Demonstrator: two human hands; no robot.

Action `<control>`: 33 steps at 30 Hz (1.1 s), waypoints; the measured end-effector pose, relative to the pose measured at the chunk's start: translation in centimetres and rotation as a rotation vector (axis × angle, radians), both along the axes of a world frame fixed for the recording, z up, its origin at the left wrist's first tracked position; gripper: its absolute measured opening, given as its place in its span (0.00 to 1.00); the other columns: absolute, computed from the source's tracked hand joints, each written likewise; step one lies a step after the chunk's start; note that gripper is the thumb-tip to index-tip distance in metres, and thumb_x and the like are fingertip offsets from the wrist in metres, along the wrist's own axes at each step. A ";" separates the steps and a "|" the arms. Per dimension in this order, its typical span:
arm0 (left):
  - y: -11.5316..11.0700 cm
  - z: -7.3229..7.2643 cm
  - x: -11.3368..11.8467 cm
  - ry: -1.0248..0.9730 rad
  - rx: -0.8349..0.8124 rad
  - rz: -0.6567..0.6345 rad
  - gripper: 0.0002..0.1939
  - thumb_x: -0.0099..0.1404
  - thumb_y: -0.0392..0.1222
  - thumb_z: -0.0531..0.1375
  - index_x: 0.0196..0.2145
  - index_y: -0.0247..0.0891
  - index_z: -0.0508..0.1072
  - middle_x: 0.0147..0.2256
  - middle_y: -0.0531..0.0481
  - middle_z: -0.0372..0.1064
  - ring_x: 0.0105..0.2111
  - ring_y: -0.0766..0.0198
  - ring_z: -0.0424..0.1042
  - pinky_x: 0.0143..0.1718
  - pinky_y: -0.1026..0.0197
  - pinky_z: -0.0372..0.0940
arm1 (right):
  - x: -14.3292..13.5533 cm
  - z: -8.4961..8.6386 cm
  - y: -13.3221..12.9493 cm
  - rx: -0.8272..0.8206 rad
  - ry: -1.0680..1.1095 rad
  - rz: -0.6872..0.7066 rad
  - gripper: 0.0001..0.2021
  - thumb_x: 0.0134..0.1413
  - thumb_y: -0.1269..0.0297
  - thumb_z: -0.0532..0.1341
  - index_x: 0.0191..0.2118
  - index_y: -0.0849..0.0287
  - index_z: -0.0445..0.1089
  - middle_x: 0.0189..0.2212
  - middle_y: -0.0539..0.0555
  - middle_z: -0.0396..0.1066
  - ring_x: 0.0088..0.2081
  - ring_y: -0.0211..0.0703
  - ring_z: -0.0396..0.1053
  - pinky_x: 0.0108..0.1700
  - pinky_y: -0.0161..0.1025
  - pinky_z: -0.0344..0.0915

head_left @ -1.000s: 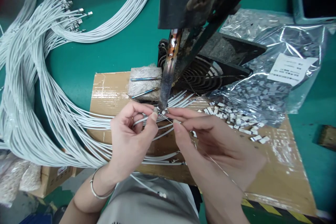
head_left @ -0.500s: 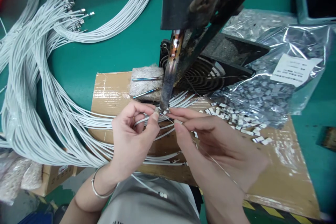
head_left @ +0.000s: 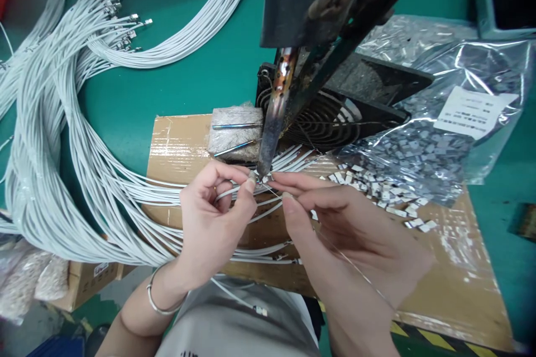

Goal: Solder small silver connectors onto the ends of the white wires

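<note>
My left hand (head_left: 215,226) pinches a white cable (head_left: 227,192) close to its end, thumb against forefinger. That end sits right under the tip of a soldering iron (head_left: 275,114), which is fixed on a stand and points down. Between the thumb and fingers of my right hand (head_left: 352,234) is a thin solder wire (head_left: 355,269); it runs up to the iron's tip and trails back across the palm. The small joint at the tip is partly hidden by my fingertips. Several more white cables (head_left: 268,248) lie under and beside my hands on a cardboard sheet (head_left: 452,279).
A thick bundle of white cables (head_left: 37,139) fills the left side. Behind the iron stands a black fan (head_left: 322,117). Small metal-and-white connector pieces (head_left: 389,195) lie loose near a clear bag (head_left: 444,150) of similar parts. A wrapped block (head_left: 234,136) carries two metal rods.
</note>
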State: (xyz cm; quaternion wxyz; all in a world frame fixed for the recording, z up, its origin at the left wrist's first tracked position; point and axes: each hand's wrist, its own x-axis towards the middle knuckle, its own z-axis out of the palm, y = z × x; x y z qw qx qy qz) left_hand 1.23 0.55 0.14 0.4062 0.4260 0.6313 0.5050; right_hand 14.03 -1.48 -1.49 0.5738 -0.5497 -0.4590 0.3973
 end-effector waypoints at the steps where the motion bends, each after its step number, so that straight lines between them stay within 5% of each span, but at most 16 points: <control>1: 0.0 0.0 0.0 -0.005 -0.004 -0.001 0.06 0.59 0.31 0.69 0.28 0.38 0.77 0.32 0.50 0.82 0.22 0.72 0.63 0.18 0.67 0.52 | 0.0 0.0 0.0 -0.003 0.001 0.000 0.10 0.62 0.77 0.69 0.34 0.53 0.77 0.43 0.47 0.87 0.46 0.38 0.85 0.48 0.32 0.77; 22: 0.1 0.0 0.1 -0.023 -0.020 -0.009 0.06 0.59 0.30 0.68 0.28 0.38 0.77 0.33 0.49 0.82 0.21 0.72 0.61 0.18 0.67 0.51 | 0.0 -0.1 0.0 0.003 -0.018 -0.029 0.09 0.62 0.76 0.69 0.33 0.54 0.77 0.42 0.47 0.86 0.45 0.37 0.85 0.45 0.30 0.77; 33: -0.1 0.0 0.0 -0.007 -0.034 -0.014 0.07 0.59 0.30 0.69 0.28 0.38 0.77 0.34 0.48 0.83 0.21 0.72 0.61 0.18 0.66 0.50 | 0.1 -0.1 0.1 -0.008 -0.012 -0.001 0.09 0.63 0.75 0.69 0.34 0.53 0.78 0.43 0.51 0.87 0.45 0.43 0.85 0.47 0.38 0.80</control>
